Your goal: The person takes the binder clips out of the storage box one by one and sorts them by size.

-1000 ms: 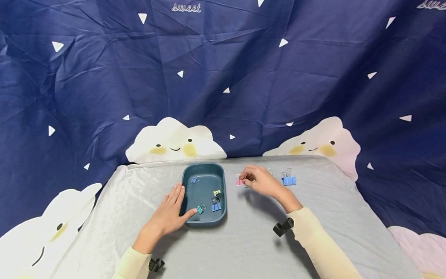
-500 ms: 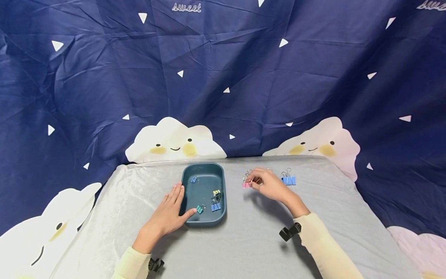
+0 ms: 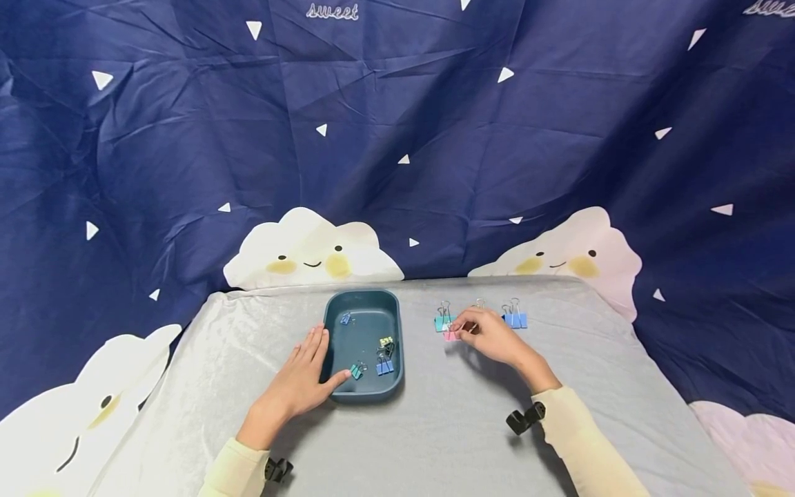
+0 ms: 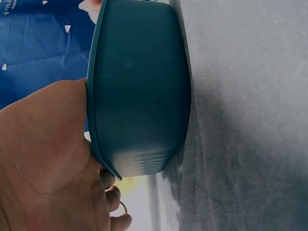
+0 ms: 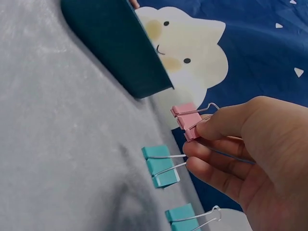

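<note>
Right of centre in the head view, the pink clip (image 3: 451, 337) has been carried rightward over the last second, farther from the tray (image 3: 365, 398); just above it in frame, the teal clip (image 3: 442, 323) has been uncovered. The pink clip is pinched by thumb and fingers of the right hand (image 3: 495, 338). Pick-up judged done, release not yet made. At centre-left, the tray's rim is touched by the left hand (image 3: 298, 383), fingers laid straight. Blue clip (image 3: 517, 321) seen right of the right hand, apparently untouched.
</note>
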Available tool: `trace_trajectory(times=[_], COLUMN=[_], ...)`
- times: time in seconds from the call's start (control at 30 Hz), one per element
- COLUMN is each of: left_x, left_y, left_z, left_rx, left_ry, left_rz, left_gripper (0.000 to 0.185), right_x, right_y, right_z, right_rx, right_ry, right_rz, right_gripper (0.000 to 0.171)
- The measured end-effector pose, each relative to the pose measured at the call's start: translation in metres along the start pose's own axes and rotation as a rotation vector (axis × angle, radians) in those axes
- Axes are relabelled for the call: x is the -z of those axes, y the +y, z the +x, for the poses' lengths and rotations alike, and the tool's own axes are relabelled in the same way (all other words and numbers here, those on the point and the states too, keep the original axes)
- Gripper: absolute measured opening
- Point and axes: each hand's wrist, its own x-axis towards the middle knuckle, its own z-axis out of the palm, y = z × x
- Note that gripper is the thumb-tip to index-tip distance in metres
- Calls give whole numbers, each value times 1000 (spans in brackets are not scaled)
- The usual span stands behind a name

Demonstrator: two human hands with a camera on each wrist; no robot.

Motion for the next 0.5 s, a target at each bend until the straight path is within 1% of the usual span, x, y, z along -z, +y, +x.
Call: trace_trajectory(times=[0.13, 0.37, 0.5], left_x=[-1, 0, 2], left_y=[-1, -2, -2], left_z=[0, 1, 1], left_rx=[-12, 11, 16], left_ry=[17, -22, -31], left_rz=[-2, 12, 15], left_gripper=[102, 102, 102], right_x=[-4, -15, -19], right_y=[9, 23, 28], right_z=[-3, -5, -6], right_rx=[-21, -62, -70], right_ry=[-1, -2, -14], right_rz=[-5, -6, 0], right_gripper=[13, 13, 14])
